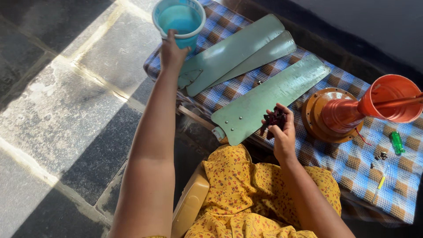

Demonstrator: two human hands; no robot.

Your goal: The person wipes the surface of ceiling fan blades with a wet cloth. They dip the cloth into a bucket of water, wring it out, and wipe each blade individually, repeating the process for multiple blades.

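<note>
Sunlight falls across a stone floor (57,101) and a low table covered by a blue and brown checked cloth (352,163), seen from above by a seated person in a yellow flowered dress (246,194). The left hand (172,53) is stretched out to the far corner of the table, its fingers wrapped around the side of a blue plastic cup (179,20), which is upright and lifted a little above the cloth's edge; the inside of the cup looks pale blue, and whether anything is in it cannot be told. The right hand (282,132) is closed on a dark crumpled rag (273,119) and presses it against the near end of a long green fan blade (269,99) lying flat on the cloth. That blade's rounded end, with small rivets, juts over the table's near edge towards the person's lap. Two more green blades (238,50) lie stacked just beyond it, one partly over the other, pointing the same way, with their near ends just beside the left wrist. To the right stands an orange fan motor housing (335,114) with an orange cup-shaped cover (392,99) leaning on it. Further right, a small green bottle-like thing (397,142) and a few dark screws (381,155) rest on the cloth, well apart from both hands.
</note>
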